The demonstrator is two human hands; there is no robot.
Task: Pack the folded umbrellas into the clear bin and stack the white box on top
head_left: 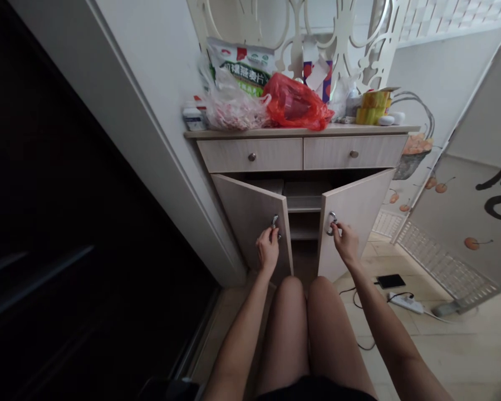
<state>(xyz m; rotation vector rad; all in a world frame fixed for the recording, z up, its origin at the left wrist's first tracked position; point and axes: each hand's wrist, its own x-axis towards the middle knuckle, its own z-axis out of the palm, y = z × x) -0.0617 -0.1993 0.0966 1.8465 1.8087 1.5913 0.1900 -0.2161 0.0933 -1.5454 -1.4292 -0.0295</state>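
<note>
A pale wooden cabinet has its two lower doors partly open. My left hand (268,249) grips the curved metal handle (275,219) of the left cabinet door (250,217). On the other side, my right hand (344,241) pinches the matching metal handle (333,216) of the right cabinet door (359,211). Between the doors, inner shelves (304,210) show in shadow. What lies deeper inside is too dark to make out. Above the doors, the left drawer (225,156) and right drawer (378,151) are closed, each with a round knob.
On the cabinet top (359,130) lie a red plastic bag (298,103), a clear bag (236,106), a green-and-white food packet (244,61) and yellow tape rolls (371,108). A power strip (406,303) and a phone-like black device (391,281) rest on the floor at right, with cables. A folding screen (459,206) stands beyond.
</note>
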